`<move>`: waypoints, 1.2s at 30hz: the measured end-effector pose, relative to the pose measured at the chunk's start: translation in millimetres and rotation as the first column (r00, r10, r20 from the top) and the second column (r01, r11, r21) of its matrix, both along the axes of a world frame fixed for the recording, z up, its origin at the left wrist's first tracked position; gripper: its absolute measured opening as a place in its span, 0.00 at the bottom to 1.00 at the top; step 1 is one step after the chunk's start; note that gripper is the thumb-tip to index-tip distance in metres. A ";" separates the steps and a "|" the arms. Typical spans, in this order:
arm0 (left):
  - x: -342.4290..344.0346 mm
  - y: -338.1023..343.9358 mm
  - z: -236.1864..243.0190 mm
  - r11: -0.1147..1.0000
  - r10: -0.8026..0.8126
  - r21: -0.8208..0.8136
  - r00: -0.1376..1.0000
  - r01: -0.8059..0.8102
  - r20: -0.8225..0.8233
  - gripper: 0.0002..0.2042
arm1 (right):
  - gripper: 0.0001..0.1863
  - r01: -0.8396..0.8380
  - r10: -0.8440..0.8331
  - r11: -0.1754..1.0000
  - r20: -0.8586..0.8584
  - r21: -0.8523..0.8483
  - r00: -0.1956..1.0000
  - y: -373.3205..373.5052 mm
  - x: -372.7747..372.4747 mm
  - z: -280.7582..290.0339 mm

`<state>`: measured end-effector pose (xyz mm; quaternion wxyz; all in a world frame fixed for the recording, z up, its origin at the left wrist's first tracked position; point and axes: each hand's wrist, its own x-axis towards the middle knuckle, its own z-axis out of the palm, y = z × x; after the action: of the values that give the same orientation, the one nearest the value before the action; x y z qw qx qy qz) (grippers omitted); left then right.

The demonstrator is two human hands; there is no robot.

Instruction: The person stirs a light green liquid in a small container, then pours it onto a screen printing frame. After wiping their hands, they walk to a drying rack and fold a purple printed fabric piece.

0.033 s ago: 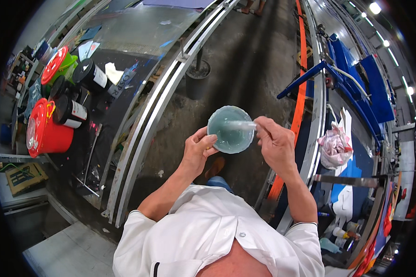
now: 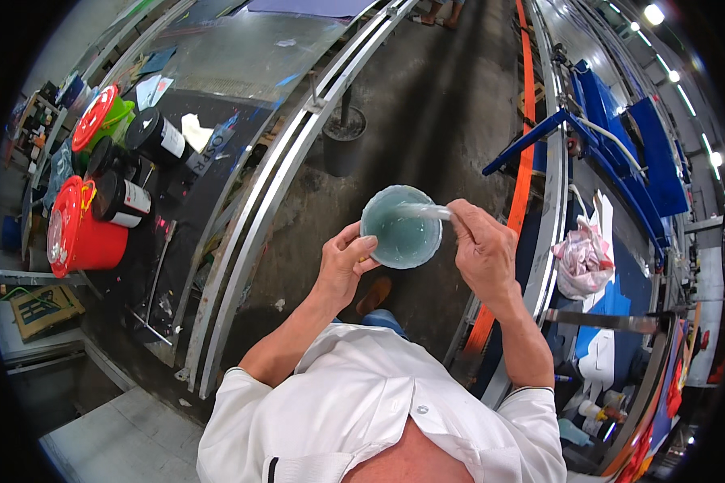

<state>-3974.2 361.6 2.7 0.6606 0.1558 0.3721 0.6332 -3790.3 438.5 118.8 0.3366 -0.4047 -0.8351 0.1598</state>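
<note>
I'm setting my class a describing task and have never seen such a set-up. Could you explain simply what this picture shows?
There is no machine at work here: these are a person's bare hands. The camera sits on that person's head, looking down; its fisheye lens bends straight edges.

The left hand grips a pale blue-green tub by its side. The right hand holds a whitish stick, which reaches into the tub.

On the dark table at left stand a red bucket and black tubs with pale labels. At right lies a crumpled pink-and-white bundle.
</note>
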 end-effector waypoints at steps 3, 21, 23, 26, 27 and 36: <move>12.1 25.9 5.2 1.000 0.030 -0.002 1.000 -0.030 -0.002 0.30 | 0.06 -0.085 0.094 0.995 0.263 -0.047 0.960 34.9 31.5 15.5; 31.1 184.3 2.5 0.997 -0.073 -0.029 0.995 0.075 0.069 0.30 | 0.03 0.048 -0.054 0.955 -0.013 -0.294 0.998 163.2 36.6 5.0; 18.0 209.1 6.5 0.995 -0.092 -0.031 0.994 0.094 0.053 0.30 | 0.04 0.049 -0.067 0.990 0.133 0.135 0.989 194.7 20.0 -0.9; -1.6 243.0 1.3 0.995 -0.101 -0.004 0.993 0.101 0.058 0.30 | 0.04 0.050 -0.058 0.998 0.246 0.038 0.967 221.2 12.2 19.1; -8.8 253.9 0.2 0.995 -0.095 0.005 0.994 0.095 0.049 0.29 | 0.04 0.034 -0.025 0.999 0.259 -0.028 0.966 229.4 9.8 26.7; -57.5 337.7 15.4 0.985 -0.169 0.035 0.985 0.168 0.038 0.31 | 0.06 0.132 -0.180 0.975 0.288 0.180 0.940 314.3 -54.0 25.6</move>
<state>-4031.7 699.3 18.1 0.7166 0.1842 0.3339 0.5840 -3844.3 752.8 144.4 0.2473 -0.4616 -0.8519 0.0021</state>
